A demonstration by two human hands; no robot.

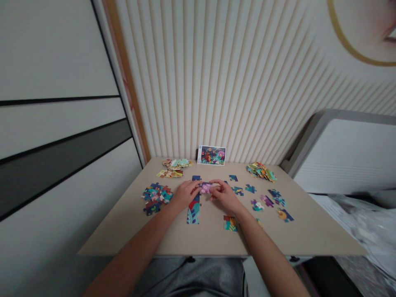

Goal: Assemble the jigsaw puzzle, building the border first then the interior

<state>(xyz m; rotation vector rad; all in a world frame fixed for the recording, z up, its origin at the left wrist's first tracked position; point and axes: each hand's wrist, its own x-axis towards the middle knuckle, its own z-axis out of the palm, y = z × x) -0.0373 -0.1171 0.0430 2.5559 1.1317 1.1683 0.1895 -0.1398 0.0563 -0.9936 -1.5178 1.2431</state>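
Purple piece (206,188): midway between the desk (130,243)'s side edges
Left hand (185,194): fingertips pinching its left end
Right hand (225,196): fingertips narrowed on its right
Risk: uneven pulling might bend it (thin card, probably)

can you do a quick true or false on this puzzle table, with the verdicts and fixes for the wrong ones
1. The left hand and right hand are both at a purple piece. True.
2. The picture card lies flat. False: it stands upright near the wall.
3. A pile of pieces sits toward the table's back right. True.
4. The long puzzle strip is right of the right hand. False: it is left of it.
5. Both hands are gloved. False: both are bare.
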